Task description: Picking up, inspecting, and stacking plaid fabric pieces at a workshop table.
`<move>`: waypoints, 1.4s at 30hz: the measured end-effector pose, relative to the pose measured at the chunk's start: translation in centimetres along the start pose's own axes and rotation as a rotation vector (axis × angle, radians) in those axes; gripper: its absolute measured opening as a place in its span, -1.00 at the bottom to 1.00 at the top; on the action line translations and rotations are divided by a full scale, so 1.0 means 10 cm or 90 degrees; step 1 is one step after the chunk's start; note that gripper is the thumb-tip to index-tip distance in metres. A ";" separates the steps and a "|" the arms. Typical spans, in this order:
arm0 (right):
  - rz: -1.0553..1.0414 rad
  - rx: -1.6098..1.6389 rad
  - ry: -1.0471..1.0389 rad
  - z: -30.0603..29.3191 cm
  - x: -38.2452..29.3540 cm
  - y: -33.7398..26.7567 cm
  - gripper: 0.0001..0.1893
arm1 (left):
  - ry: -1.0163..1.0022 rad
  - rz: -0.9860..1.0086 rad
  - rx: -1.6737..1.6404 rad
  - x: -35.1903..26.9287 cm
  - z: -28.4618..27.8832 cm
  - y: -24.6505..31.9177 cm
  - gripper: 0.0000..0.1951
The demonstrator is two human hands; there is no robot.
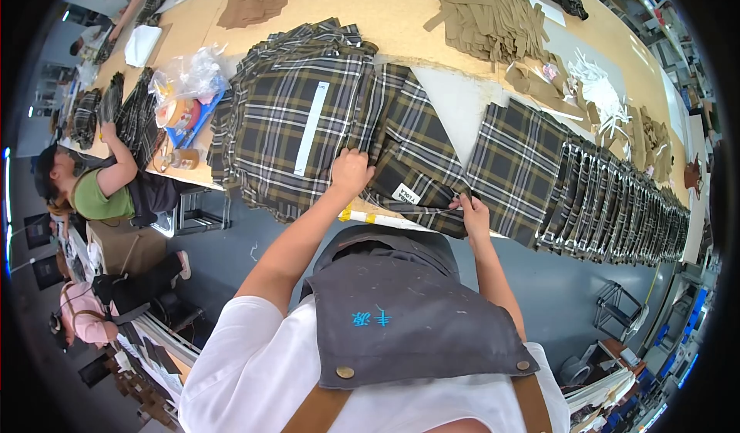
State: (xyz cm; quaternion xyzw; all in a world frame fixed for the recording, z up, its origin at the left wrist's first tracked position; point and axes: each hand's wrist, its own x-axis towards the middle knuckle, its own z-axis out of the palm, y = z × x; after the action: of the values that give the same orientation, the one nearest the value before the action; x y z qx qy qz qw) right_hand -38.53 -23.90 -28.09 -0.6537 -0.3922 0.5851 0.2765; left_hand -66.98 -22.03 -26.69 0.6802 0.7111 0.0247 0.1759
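A plaid garment (425, 144) with a small white label (406, 194) lies partly folded at the table's near edge. My right hand (475, 213) pinches its right edge between thumb and fingers. The fingers of my left hand (351, 170) are curled on plaid cloth at the garment's left side; whether they grip it is unclear. Left of this hand rises a stack of plaid pieces (266, 115), with a white paper strip (311, 129) on top. A row of overlapping plaid pieces (514, 155) runs off to the right from beside my right hand.
Brown fabric strips (488, 20) and white strips (598, 86) lie across the table (370, 5). At the left are a blue tray (199, 122) holding tape rolls and a plastic bag, and a small bottle (184, 159). A co-worker in green (104, 196) handles dark cloth at the table's left side.
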 end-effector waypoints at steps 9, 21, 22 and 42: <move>0.049 0.662 -0.118 -0.47 -0.04 -0.81 -0.79 | 0.123 -0.019 -1.127 0.05 -0.87 -0.18 -0.86; -0.132 0.374 -0.166 -0.17 -0.26 -1.67 -0.71 | 0.319 0.056 -0.784 -0.23 -1.47 0.05 -0.56; -0.133 0.375 -0.160 -0.14 -0.25 -1.70 -0.71 | 0.302 0.116 -0.644 -0.30 -1.43 0.10 -0.43; -0.240 0.257 0.008 -0.39 -0.34 -1.79 -0.58 | 0.004 0.464 -0.296 -0.37 -1.48 -0.01 -0.62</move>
State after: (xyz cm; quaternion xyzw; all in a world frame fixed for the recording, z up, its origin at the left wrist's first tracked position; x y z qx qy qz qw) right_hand -38.07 -16.72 -10.89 -0.5045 -0.3810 0.5853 0.5077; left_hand -71.21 -22.59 -12.10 0.8292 0.4004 0.2465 0.3021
